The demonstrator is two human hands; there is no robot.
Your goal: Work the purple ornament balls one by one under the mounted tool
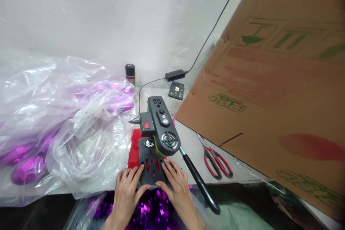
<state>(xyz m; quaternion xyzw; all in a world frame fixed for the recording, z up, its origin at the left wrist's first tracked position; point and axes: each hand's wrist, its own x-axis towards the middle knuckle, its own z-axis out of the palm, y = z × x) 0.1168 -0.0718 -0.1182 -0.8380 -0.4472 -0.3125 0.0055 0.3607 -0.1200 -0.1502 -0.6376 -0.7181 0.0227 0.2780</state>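
Touching slotted black plate (pixel 152 167) at eight and four o'clock with hands (pixel 125 189) (pixel 178 186) apart, unclenched, apparently to steady lever-handled machine (pixel 162 124).

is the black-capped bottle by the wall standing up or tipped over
Standing up: the bottle's body shows directly below its black cap, which faces upward.

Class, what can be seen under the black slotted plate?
Red material shows beside the black slotted plate and through its slots; whatever else lies beneath is covered.
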